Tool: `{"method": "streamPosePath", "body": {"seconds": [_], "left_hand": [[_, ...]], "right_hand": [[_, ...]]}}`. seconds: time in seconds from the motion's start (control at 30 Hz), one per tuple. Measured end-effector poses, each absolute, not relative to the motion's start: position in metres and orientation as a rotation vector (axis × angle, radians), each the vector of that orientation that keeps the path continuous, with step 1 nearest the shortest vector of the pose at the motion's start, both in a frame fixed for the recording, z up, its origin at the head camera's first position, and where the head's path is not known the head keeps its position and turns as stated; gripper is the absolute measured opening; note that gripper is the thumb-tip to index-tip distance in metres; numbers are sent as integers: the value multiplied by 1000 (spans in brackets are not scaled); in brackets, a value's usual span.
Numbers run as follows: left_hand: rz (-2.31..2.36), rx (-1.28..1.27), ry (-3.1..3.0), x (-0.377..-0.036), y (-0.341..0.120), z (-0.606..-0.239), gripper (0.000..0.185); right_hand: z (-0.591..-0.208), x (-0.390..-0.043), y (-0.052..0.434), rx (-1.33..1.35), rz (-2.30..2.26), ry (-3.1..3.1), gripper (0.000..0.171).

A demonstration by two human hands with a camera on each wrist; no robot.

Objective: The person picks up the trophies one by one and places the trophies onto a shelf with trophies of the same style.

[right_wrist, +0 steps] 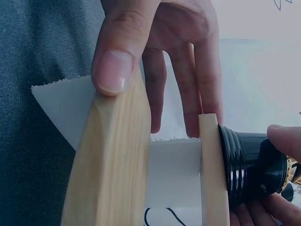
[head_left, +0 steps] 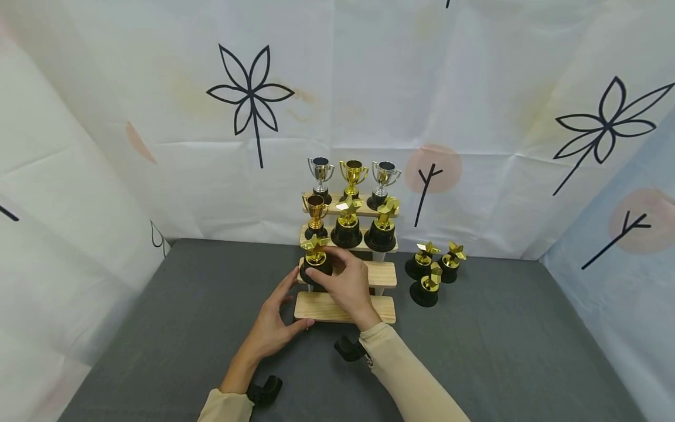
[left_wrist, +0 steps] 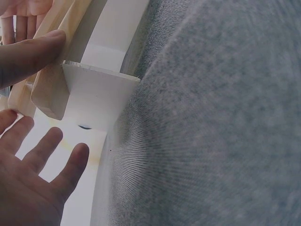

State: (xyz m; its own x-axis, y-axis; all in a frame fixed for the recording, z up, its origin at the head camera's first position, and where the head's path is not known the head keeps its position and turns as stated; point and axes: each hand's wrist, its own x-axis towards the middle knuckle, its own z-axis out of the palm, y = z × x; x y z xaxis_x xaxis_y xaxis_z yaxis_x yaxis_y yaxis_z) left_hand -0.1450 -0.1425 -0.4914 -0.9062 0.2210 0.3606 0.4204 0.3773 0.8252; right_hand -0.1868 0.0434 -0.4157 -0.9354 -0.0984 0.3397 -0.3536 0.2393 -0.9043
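My right hand [head_left: 350,282] grips a gold star trophy [head_left: 314,253] by its black base. That base touches the left end of the third step down on a wooden step stand [head_left: 381,273]. My left hand [head_left: 271,328] is at the stand's left side, its thumb [left_wrist: 40,52] resting on the front of the bottom step. The other fingers are spread and fairly straight beside the step ends. On the step above stand a bronze cup trophy [head_left: 315,212] and two star trophies, one in the middle [head_left: 347,225] and one at right [head_left: 383,225].
The top step bears a silver cup [head_left: 320,173], a gold cup [head_left: 353,176] and another silver cup [head_left: 384,177]. Right of the stand, three star trophies [head_left: 425,287] stand on the grey tabletop [head_left: 506,340]. A patterned white cloth [head_left: 369,76] hangs close behind.
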Motion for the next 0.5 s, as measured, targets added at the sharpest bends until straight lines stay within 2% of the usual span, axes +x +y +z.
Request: {"method": "streamPosePath", "body": {"seconds": [0.3,0.5], "left_hand": [[-1534,-574,-2452,-145,-143,-493,104],[-1518,-570,-2461,-145,-142,-492,106]], "right_hand": [[-416,-176,54,389,1708,-2301,55],[-416,-165,72,366,1700,-2267,51]]}}
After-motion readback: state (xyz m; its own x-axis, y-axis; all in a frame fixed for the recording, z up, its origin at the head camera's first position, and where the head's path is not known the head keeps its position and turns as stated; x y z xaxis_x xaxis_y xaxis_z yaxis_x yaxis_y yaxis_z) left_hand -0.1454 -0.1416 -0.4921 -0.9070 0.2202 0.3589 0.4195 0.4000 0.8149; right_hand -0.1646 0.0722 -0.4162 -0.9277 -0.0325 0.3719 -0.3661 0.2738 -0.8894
